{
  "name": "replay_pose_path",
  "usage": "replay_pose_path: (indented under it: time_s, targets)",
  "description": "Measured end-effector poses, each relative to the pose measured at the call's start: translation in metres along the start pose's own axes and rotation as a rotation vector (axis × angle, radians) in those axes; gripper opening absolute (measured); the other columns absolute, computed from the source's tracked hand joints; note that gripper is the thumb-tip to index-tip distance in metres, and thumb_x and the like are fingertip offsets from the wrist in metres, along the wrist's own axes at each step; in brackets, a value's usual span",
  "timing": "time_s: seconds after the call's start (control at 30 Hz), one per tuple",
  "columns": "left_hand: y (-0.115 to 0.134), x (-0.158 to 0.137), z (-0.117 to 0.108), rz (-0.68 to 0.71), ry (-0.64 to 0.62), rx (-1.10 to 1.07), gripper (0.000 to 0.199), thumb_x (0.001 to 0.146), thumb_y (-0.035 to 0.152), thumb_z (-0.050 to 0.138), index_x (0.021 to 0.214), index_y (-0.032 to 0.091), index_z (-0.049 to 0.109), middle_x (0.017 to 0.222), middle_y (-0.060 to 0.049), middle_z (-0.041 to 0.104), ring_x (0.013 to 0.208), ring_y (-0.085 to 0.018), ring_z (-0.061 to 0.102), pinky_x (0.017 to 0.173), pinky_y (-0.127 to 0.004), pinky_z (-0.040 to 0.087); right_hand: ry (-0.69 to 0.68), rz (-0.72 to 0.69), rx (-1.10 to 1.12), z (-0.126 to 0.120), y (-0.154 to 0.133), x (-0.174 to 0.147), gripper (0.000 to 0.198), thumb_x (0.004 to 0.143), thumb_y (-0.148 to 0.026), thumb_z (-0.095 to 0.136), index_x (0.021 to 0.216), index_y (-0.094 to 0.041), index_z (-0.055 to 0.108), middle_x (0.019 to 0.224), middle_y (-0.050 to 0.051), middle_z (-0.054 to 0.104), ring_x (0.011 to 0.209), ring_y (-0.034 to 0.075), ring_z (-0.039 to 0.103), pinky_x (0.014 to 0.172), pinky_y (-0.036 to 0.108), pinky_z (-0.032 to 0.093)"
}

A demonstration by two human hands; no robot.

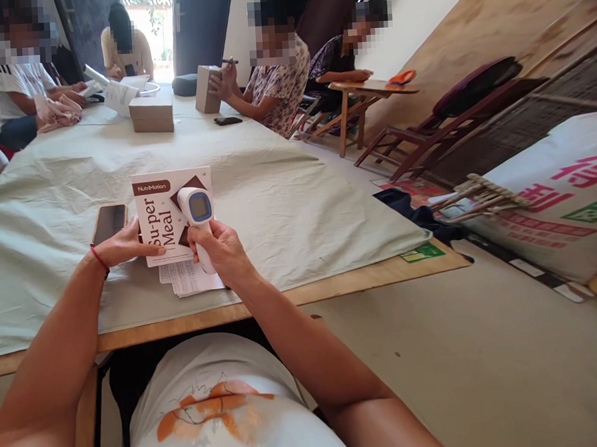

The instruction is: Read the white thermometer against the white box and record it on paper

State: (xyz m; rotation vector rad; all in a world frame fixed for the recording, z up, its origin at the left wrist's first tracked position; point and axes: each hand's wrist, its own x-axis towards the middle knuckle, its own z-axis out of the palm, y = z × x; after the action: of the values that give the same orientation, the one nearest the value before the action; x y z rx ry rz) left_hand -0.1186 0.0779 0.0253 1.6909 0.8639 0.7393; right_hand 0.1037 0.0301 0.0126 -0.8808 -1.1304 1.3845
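My right hand (pixel 220 251) is wrapped round the handle of a white infrared thermometer (pixel 197 202), whose blue-rimmed grey screen faces me. In front of its head stands a white and brown box (pixel 151 221) printed "NutriMotion Su-per Meal". My left hand (pixel 124 244) grips the lower left side of that box, thumb across its front. Just behind the left hand lies a dark-screened phone (pixel 111 220) on the cloth. Printed paper sheets (pixel 184 281) lie under the box near the table's front edge.
A pale cloth (pixel 277 204) covers the table. Farther back are a brown carton (pixel 151 116), a dark phone (pixel 228 120) and several seated people; one person's hands hold another carton (pixel 207 89). To the right are folding chairs (pixel 443 116) and a large printed white sack (pixel 561 190).
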Motion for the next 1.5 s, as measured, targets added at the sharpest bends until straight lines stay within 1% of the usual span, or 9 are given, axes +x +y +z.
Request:
replay_pose_path:
  time_s: [0.27,0.47,0.6,0.77,1.07,1.2,1.3,1.4,1.5]
  targets:
    - [-0.003,0.000,-0.002,-0.046,0.029,0.014,0.069,0.068,0.031,0.094,0.129,0.018,0.065,0.120,-0.017,0.076,0.114,-0.038,0.073,0.098,-0.056,0.060,0.042,0.017,0.009,0.002,0.005,0.000,0.046,0.067,-0.061,0.085,0.080,-0.023,0.061,0.066,-0.005,0.058,0.056,0.010,0.050,0.049,0.026,0.046]
    - [0.001,0.001,-0.002,0.007,-0.016,0.036,0.061,0.069,0.035,0.093,0.123,0.019,0.069,0.113,-0.013,0.078,0.112,-0.037,0.073,0.095,-0.052,0.062,-0.038,0.050,0.059,-0.002,-0.003,-0.015,0.053,0.062,-0.059,0.090,0.090,-0.023,0.062,0.073,-0.005,0.061,0.059,0.011,0.054,0.055,0.028,0.051]
    - [0.003,0.000,-0.001,0.017,-0.033,0.042,0.064,0.073,0.035,0.091,0.130,0.020,0.066,0.119,-0.014,0.077,0.115,-0.036,0.072,0.096,-0.050,0.062,-0.029,0.027,0.099,-0.010,-0.008,-0.035,0.054,0.062,-0.060,0.091,0.088,-0.022,0.063,0.075,-0.005,0.062,0.058,0.010,0.054,0.054,0.027,0.050]
    - [0.008,-0.001,-0.002,-0.049,-0.033,0.076,0.075,0.075,0.037,0.090,0.139,0.017,0.057,0.135,-0.016,0.071,0.125,-0.038,0.067,0.103,-0.050,0.058,0.035,0.006,0.101,-0.027,-0.015,-0.056,0.054,0.064,-0.057,0.092,0.093,-0.021,0.064,0.077,-0.005,0.063,0.057,0.009,0.056,0.053,0.025,0.048]
    - [0.008,-0.001,-0.005,-0.088,-0.037,0.121,0.081,0.077,0.040,0.087,0.148,0.019,0.053,0.134,-0.015,0.072,0.131,-0.038,0.063,0.108,-0.054,0.054,0.020,-0.001,0.047,-0.044,-0.018,-0.070,0.050,0.067,-0.056,0.090,0.091,-0.022,0.063,0.077,-0.004,0.064,0.058,0.010,0.054,0.055,0.027,0.049]
    - [0.009,-0.002,-0.004,-0.089,-0.023,0.135,0.083,0.076,0.040,0.087,0.148,0.018,0.053,0.137,-0.016,0.070,0.132,-0.039,0.063,0.106,-0.053,0.056,0.089,-0.049,-0.204,-0.064,-0.013,-0.057,0.048,0.074,-0.062,0.080,0.094,-0.021,0.066,0.078,-0.001,0.066,0.064,0.015,0.059,0.063,0.032,0.051]
    - [0.012,-0.003,-0.003,-0.093,-0.010,0.133,0.085,0.075,0.038,0.088,0.148,0.019,0.052,0.140,-0.017,0.069,0.131,-0.039,0.064,0.104,-0.052,0.057,0.180,-0.121,-0.666,-0.085,-0.010,-0.037,0.045,0.080,-0.052,0.075,0.112,-0.020,0.070,0.099,0.006,0.073,0.092,0.024,0.067,0.081,0.037,0.053]
    - [0.013,-0.003,-0.001,-0.096,-0.023,0.112,0.082,0.074,0.037,0.088,0.146,0.020,0.054,0.139,-0.016,0.069,0.128,-0.038,0.066,0.102,-0.052,0.058,0.167,-0.042,-1.209,-0.099,-0.010,-0.017,0.042,0.084,-0.038,0.075,0.122,-0.020,0.070,0.120,0.013,0.073,0.113,0.030,0.066,0.090,0.039,0.051]
    - [0.014,-0.003,-0.001,-0.091,-0.022,0.118,0.079,0.074,0.036,0.088,0.143,0.020,0.055,0.138,-0.016,0.070,0.129,-0.038,0.065,0.104,-0.053,0.057,0.066,0.072,-1.521,-0.104,-0.013,-0.002,0.035,0.092,-0.035,0.069,0.124,-0.019,0.070,0.123,0.015,0.072,0.115,0.030,0.066,0.087,0.036,0.051]
